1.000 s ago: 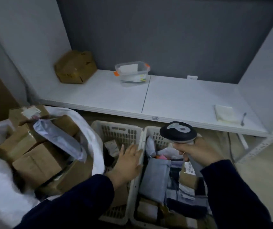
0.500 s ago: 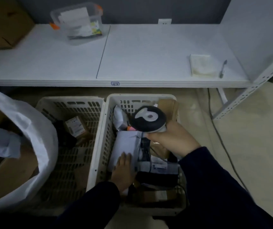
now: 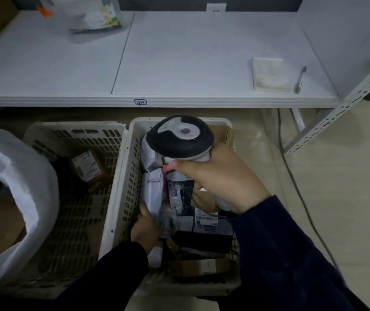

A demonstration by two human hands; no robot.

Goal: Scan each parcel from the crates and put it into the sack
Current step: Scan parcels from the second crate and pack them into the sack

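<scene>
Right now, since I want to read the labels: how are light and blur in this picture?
Head view: dim overall, the shelf brightest, the right crate shadowed inside; head view: motion blur smears the parcel that the left hand grips; head view: the scanner in the right hand is sharp.

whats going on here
A person is working through parcels. The right hand holds a scanner over the right crate, while the left hand grips a white mailer inside it. The left crate holds a small labelled box, and the sack stands at the far left.
</scene>
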